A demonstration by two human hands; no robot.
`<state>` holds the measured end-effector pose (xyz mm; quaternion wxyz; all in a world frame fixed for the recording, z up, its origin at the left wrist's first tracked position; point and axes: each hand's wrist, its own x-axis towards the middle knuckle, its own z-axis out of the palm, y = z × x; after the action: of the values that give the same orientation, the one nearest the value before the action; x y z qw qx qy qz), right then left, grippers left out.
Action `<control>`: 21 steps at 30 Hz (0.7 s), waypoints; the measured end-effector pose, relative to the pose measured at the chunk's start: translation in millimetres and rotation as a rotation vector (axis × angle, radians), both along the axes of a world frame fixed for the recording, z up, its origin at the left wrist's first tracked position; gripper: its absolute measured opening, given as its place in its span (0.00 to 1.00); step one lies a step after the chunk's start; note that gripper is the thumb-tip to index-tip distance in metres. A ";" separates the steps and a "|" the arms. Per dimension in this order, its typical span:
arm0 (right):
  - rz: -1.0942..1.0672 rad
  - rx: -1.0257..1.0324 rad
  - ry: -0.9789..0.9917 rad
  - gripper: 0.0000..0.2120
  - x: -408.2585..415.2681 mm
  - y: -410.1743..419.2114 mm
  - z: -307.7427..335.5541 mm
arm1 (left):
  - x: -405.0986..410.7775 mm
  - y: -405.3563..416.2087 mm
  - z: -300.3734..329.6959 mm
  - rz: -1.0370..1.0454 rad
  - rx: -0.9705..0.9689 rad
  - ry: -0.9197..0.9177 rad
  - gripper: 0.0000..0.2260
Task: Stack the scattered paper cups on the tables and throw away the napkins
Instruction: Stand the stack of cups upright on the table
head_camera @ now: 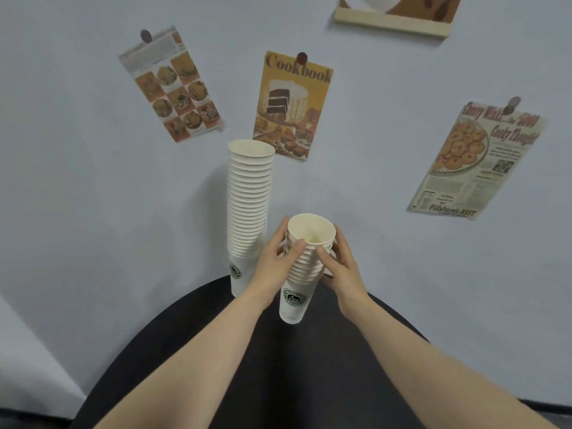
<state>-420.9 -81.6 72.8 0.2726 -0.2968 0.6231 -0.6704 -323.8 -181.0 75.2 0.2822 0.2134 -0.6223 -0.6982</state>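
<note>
While your left hand [275, 258] and right hand [340, 264] clasp the short cup stack [298, 274], merge it into the tall stack [247, 205] at the table's [356, 351] far edge.

I hold a short stack of white paper cups [305, 264] upright at the frame's centre, green logo on the bottom cup. Just left of it, a much taller stack [247, 209] stands upright, reaching mid-frame.
</note>
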 end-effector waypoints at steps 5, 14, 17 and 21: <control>-0.001 0.042 -0.088 0.28 -42.6 -28.4 -18.7 | -39.2 -23.5 -18.6 -0.001 -0.033 0.000 0.30; -0.022 0.036 -0.078 0.22 -59.0 -60.2 -32.2 | -66.4 -53.8 -48.9 0.076 -0.063 -0.033 0.31; -0.007 0.044 -0.079 0.23 -63.1 -64.7 -30.4 | -71.0 -58.9 -49.9 0.094 -0.059 -0.018 0.30; 0.019 0.064 -0.091 0.24 -66.1 -67.1 -28.1 | -72.1 -59.3 -52.1 0.120 -0.050 -0.016 0.30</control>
<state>-487.0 -148.7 44.6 0.3163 -0.2633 0.6283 -0.6603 -395.9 -240.2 23.0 0.3239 0.2488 -0.6278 -0.6626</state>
